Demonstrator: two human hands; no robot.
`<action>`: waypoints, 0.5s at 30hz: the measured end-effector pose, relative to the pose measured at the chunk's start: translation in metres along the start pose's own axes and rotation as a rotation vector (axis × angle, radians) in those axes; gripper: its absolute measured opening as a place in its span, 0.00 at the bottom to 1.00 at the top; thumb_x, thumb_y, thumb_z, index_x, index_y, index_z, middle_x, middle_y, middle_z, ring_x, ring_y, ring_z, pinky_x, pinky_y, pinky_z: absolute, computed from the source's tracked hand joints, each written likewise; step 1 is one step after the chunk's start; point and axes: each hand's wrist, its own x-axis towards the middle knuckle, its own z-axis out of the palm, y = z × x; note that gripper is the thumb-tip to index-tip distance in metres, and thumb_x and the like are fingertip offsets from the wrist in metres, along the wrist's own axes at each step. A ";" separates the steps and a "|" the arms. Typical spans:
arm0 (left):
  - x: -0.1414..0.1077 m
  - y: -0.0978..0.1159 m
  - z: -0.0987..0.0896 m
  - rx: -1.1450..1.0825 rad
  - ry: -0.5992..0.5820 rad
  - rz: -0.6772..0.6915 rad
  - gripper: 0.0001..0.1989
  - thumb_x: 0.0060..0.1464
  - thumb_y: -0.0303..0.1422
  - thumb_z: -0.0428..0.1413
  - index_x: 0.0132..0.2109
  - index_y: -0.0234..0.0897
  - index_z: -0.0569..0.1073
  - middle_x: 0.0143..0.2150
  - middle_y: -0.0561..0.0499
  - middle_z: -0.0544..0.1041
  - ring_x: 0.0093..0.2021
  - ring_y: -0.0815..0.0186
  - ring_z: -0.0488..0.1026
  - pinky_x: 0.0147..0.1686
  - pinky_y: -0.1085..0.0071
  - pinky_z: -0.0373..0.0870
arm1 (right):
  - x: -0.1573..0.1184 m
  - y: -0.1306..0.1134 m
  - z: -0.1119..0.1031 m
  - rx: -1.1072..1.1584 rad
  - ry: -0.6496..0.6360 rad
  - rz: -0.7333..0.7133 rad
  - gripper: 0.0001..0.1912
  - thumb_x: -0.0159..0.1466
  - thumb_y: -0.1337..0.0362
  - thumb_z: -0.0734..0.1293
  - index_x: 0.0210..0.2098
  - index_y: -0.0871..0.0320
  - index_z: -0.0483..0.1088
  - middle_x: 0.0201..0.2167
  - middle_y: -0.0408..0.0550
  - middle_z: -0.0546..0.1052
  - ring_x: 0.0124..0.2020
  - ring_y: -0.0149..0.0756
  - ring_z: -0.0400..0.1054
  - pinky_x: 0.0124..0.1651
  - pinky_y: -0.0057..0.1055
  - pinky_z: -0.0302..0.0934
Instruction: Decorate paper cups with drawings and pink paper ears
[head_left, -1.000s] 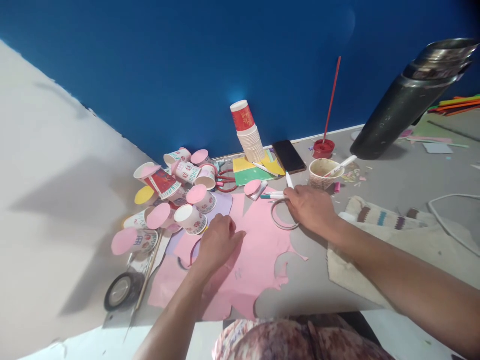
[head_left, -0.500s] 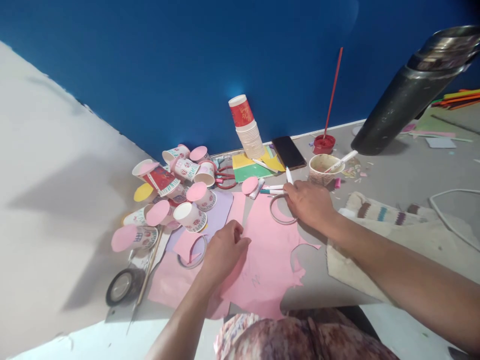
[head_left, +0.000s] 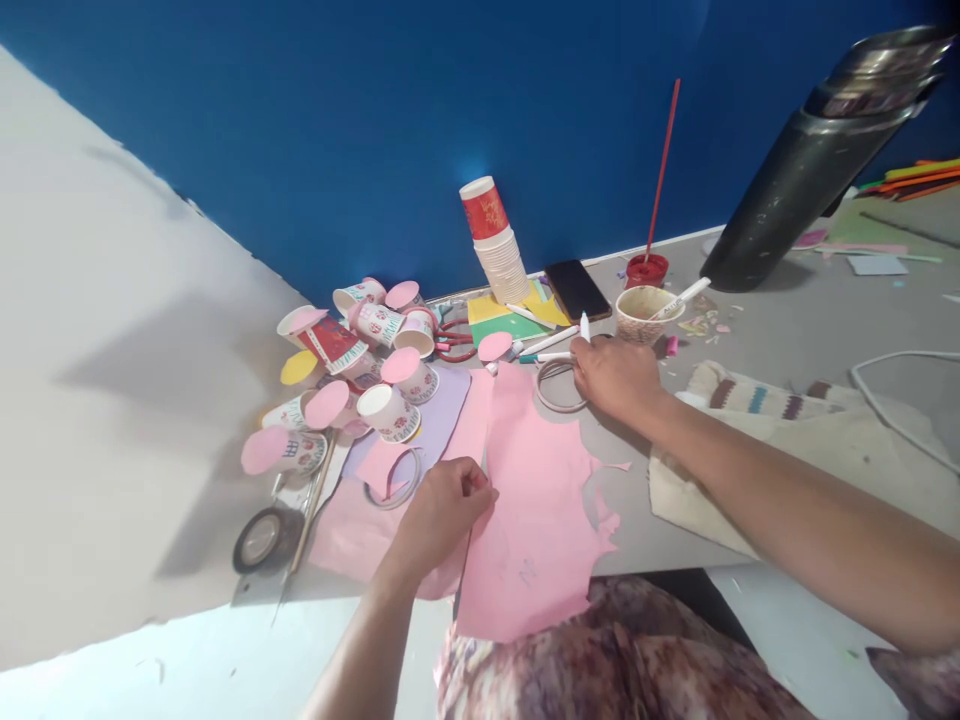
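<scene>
My left hand (head_left: 444, 512) is closed, its thumb and fingers pinching the left edge of a pink sheet of paper (head_left: 529, 500). The sheet's right edge is cut ragged, a small pencil mark shows near the bottom, and its lower end hangs past the desk edge. Farther right, my right hand (head_left: 621, 380) is closed around a white marker (head_left: 585, 325) that stands up from the fingers. Against those fingers lies a grey ring (head_left: 541, 398), like a tape roll. A second ring (head_left: 369, 496), with a pink scrap over it, lies left of my left hand.
Paper cups (head_left: 390, 412), several topped with pink discs, crowd the left side. Behind are a cup stack (head_left: 501, 265), a phone (head_left: 577, 290), a red pot (head_left: 646, 270) and a paper cup (head_left: 645, 312). A dark flask (head_left: 795, 190) and a cream cloth (head_left: 720, 490) are at right.
My left hand has drawn the pink sheet toward me and slightly left, out from under the grey ring. The right hand stays by the ring with the marker. The view has shifted slightly.
</scene>
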 end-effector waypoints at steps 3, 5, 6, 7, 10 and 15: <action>-0.006 -0.005 0.000 0.013 0.014 -0.008 0.10 0.53 0.30 0.58 0.26 0.39 0.66 0.24 0.59 0.65 0.25 0.70 0.60 0.27 0.70 0.53 | 0.000 0.000 0.002 0.000 0.019 0.000 0.17 0.73 0.65 0.59 0.54 0.62 0.75 0.44 0.65 0.83 0.44 0.52 0.79 0.37 0.36 0.58; -0.011 -0.010 0.000 0.025 0.030 -0.023 0.11 0.55 0.31 0.58 0.26 0.39 0.65 0.23 0.59 0.64 0.25 0.70 0.60 0.28 0.70 0.54 | 0.000 0.001 0.003 0.003 0.025 0.000 0.17 0.73 0.65 0.59 0.53 0.63 0.75 0.44 0.65 0.83 0.44 0.53 0.79 0.38 0.36 0.59; -0.014 -0.013 0.001 0.035 0.052 -0.027 0.11 0.56 0.32 0.58 0.27 0.39 0.66 0.23 0.59 0.64 0.25 0.69 0.62 0.28 0.70 0.55 | 0.000 0.001 0.004 0.006 0.028 -0.001 0.17 0.73 0.65 0.59 0.53 0.63 0.75 0.44 0.65 0.83 0.44 0.53 0.79 0.38 0.36 0.59; -0.016 -0.015 0.003 0.050 0.088 -0.026 0.10 0.57 0.33 0.58 0.28 0.40 0.68 0.24 0.58 0.66 0.26 0.68 0.65 0.29 0.69 0.58 | 0.000 0.001 0.004 0.009 0.030 -0.004 0.17 0.73 0.65 0.59 0.54 0.63 0.75 0.44 0.65 0.83 0.44 0.53 0.79 0.39 0.36 0.59; -0.022 -0.020 0.012 0.122 0.294 0.037 0.07 0.61 0.35 0.57 0.44 0.39 0.76 0.33 0.53 0.76 0.35 0.61 0.76 0.36 0.65 0.68 | -0.001 0.003 0.005 0.021 0.040 -0.013 0.18 0.73 0.66 0.59 0.55 0.64 0.75 0.45 0.66 0.83 0.45 0.52 0.79 0.40 0.36 0.59; -0.033 -0.021 0.044 0.320 0.397 0.546 0.28 0.64 0.39 0.62 0.67 0.39 0.69 0.69 0.34 0.71 0.69 0.44 0.70 0.64 0.46 0.70 | -0.004 0.001 0.003 0.043 0.081 -0.022 0.17 0.73 0.66 0.59 0.53 0.63 0.76 0.45 0.64 0.83 0.45 0.53 0.78 0.38 0.36 0.57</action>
